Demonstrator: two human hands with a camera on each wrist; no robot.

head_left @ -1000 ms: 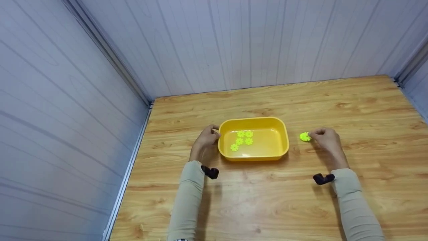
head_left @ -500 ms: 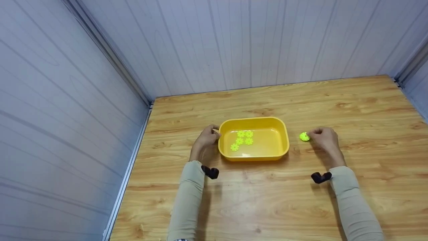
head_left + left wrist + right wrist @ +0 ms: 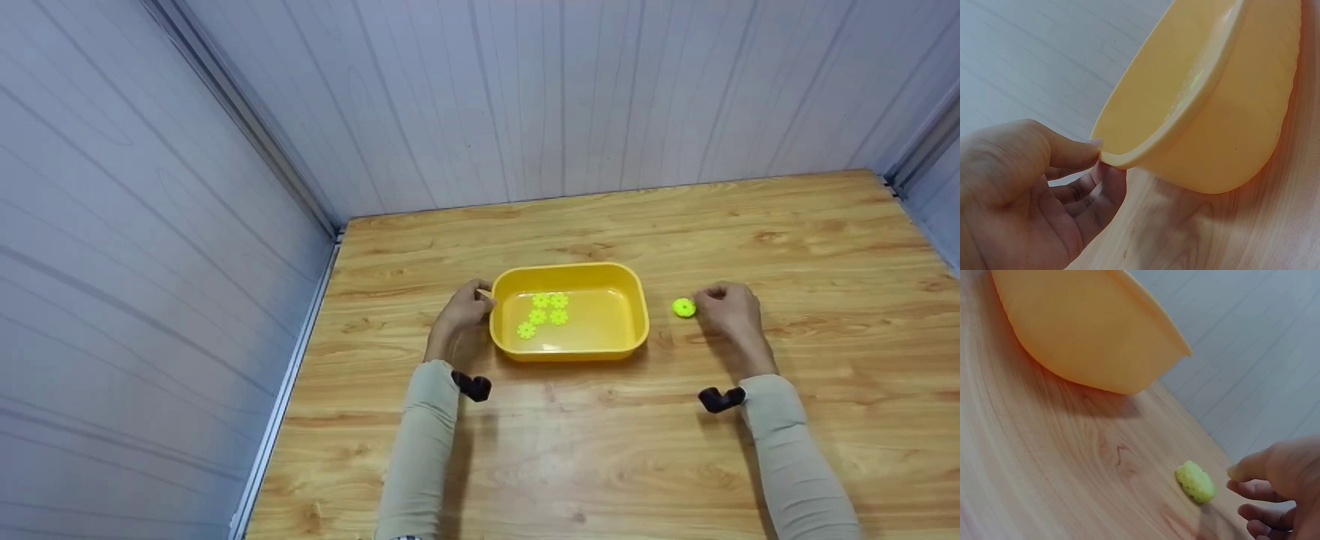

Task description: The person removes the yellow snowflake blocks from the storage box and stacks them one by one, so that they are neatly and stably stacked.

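A yellow rectangular plastic basin [image 3: 600,321] sits on the wooden table, with several flat neon-green flower-shaped pieces [image 3: 538,316] on its floor toward the left. At the basin's left end my left hand [image 3: 463,309] pinches the rim between thumb and fingers, which the left wrist view shows closely. To the right of the basin, a thick round neon-green piece with a scalloped edge [image 3: 683,307] lies on the tabletop, seemingly several flower pieces stacked. Just right of it is my right hand [image 3: 731,307]. In the right wrist view its bent fingers hold nothing, with a small gap to the green piece [image 3: 1195,482].
The wood-grain tabletop [image 3: 570,457] spreads around the basin. Pale panelled walls [image 3: 525,97] border its back, left and right sides. Small black devices [image 3: 471,386] are mounted at both wrists.
My right hand first pinched the green piece at its edge and shifted slightly left; now it has let go and drawn a little to the right. The left hand and basin have not moved.
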